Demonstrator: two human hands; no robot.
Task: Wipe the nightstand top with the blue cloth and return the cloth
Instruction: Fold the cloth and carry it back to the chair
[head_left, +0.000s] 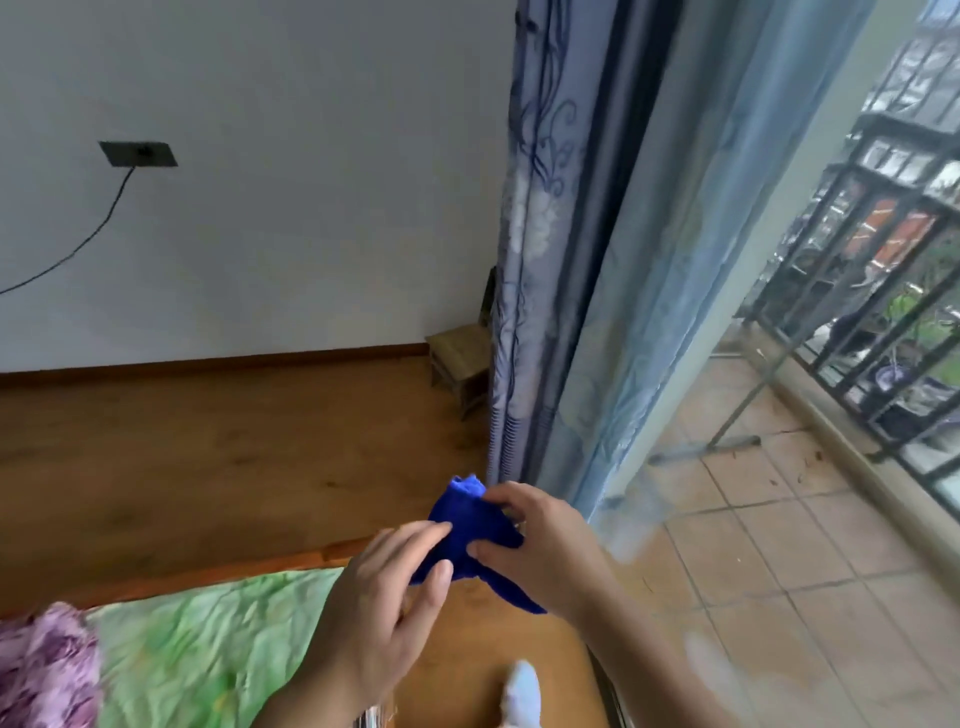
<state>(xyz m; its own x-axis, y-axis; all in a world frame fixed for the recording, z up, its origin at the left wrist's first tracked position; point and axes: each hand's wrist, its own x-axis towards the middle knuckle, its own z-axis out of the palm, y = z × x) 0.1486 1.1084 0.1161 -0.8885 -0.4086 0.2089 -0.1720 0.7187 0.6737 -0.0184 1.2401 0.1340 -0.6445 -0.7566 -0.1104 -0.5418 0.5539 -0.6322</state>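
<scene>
Both hands hold the crumpled deep-blue microfibre cloth (470, 535) in the air, above the wooden floor (208, 457) just beyond the foot of the bed. The right hand (540, 545) pinches the cloth's right side between thumb and curled fingers, closed on the fabric. The left hand (384, 587) meets the cloth's lower left edge with fingers extended and loosely spread; thumb and forefinger touch the fabric, but whether they grip it cannot be told. A loose tail of cloth hangs below the right hand. Below and left of the cloth lies the bed with a wrinkled pale-green sheet (208, 649), and a purple floral blanket (47, 670) sits at the sheet's far left. Above and right of the cloth hangs a blue patterned curtain (524, 234) beside a sliding glass door (727, 312). Above the cloth, near the curtain's foot, stands a small wooden stool (460, 358). Well above and left of the cloth, a dark wall socket plate (137, 154) has a black cable (88, 239) trailing from it. The nightstand is not in view.
</scene>
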